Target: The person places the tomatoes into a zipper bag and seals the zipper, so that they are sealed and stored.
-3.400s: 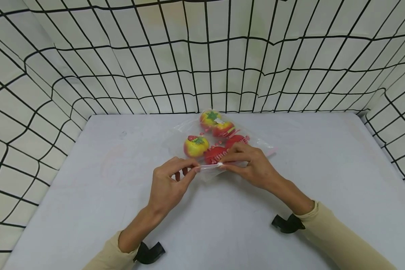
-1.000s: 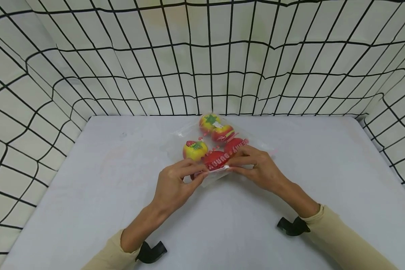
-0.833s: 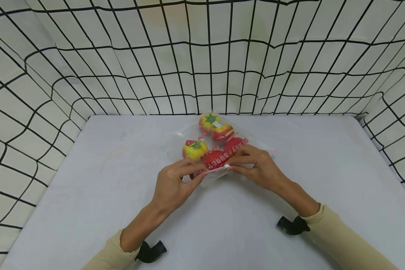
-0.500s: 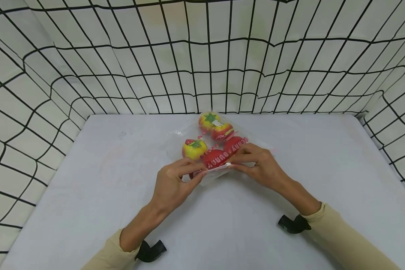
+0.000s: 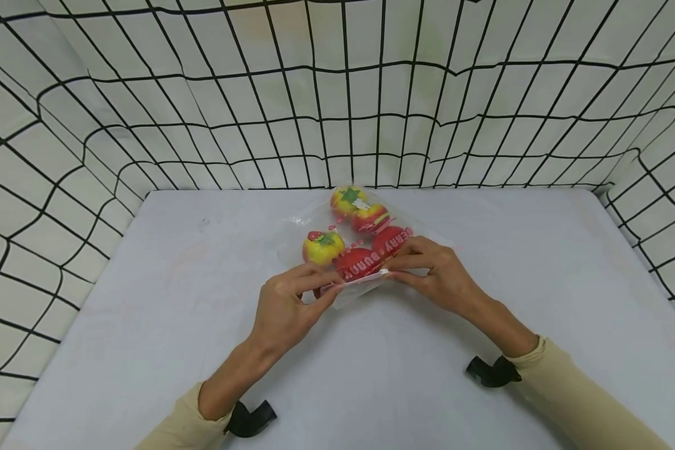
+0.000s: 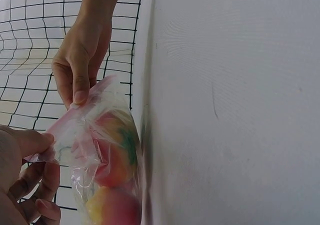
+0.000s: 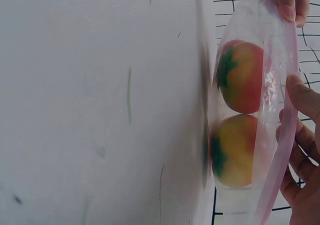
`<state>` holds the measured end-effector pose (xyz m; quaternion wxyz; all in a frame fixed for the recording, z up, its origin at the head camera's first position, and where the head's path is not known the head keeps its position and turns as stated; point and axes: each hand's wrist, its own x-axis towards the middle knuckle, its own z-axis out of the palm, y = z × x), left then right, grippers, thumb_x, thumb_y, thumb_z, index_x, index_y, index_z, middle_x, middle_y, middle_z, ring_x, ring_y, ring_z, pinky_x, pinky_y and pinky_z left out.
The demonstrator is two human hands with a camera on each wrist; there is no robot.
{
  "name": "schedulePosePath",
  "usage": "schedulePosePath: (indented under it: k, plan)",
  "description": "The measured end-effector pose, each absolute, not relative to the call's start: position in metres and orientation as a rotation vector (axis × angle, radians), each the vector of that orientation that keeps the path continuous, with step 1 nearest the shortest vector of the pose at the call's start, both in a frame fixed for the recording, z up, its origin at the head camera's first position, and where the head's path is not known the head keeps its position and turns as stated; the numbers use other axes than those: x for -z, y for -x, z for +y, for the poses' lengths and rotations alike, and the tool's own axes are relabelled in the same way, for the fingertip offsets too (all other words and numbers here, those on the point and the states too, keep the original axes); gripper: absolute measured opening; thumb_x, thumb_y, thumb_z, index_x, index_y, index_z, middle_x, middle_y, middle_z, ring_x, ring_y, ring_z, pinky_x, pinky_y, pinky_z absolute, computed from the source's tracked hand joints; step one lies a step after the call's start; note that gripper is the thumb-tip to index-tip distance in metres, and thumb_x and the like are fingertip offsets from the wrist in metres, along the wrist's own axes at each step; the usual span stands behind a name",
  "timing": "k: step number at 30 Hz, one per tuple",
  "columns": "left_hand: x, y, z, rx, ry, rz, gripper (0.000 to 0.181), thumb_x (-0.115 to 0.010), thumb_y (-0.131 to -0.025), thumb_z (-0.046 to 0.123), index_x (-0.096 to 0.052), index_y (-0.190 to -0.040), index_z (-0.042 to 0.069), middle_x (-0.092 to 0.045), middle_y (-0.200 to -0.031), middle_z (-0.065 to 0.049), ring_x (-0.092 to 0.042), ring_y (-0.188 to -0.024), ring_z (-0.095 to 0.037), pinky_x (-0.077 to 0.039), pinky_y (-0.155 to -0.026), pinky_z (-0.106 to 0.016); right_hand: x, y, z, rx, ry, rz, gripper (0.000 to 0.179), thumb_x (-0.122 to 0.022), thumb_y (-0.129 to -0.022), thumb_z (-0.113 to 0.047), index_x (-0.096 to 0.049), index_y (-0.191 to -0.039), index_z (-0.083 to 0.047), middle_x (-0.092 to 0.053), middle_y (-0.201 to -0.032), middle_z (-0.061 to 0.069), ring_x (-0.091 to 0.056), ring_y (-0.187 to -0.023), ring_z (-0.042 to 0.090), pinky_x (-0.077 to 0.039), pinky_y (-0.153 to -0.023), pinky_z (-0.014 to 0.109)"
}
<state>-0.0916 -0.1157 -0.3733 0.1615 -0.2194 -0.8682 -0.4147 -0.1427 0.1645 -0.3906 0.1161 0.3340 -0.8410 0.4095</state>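
A clear zip bag (image 5: pixel 363 267) with red "BUNNY" lettering lies on the table in the head view, holding several red-and-yellow round fruits (image 5: pixel 323 248), perhaps toys. My left hand (image 5: pixel 287 307) pinches the bag's near edge between thumb and forefinger. To its right, my right hand (image 5: pixel 441 275) pinches the same edge at a small white slider (image 5: pixel 384 271). The left wrist view shows the slider (image 6: pixel 74 106) under the right thumb and the pink zip strip (image 6: pixel 64 126) between both hands. In the right wrist view, two fruits (image 7: pixel 242 77) press against the plastic.
A white table (image 5: pixel 163 300) spreads around the bag. Black wire grid (image 5: pixel 365 94) stands at the back and both sides, with white sheeting behind it. Black curved pieces (image 5: pixel 250 420) sit at each wrist.
Compared with 3.4 s ago, both hands are farther right, and the right hand and slider are slightly farther from the left. Over the last second, the right hand and slider edged right.
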Motion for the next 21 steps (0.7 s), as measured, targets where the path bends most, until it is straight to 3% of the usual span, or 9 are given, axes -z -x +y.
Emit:
schedulePosePath:
  k: [21]
  plan:
    - [0.3727, 0.0905, -0.1164, 1.186, 0.616, -2.478, 0.016, -0.086, -0.086, 0.015, -0.085, -0.102, 0.017, -0.076, -0.087, 0.005, -0.059, -0.072, -0.007, -0.043, -0.053, -0.018, 0.3915, 0.1433, 0.1722, -1.169, -0.935, -2.506, 0.032, -0.089, -0.077, -0.004, -0.084, -0.107, -0.013, -0.072, -0.107, 0.002, -0.061, -0.102, 0.012, -0.053, -0.084, 0.013]
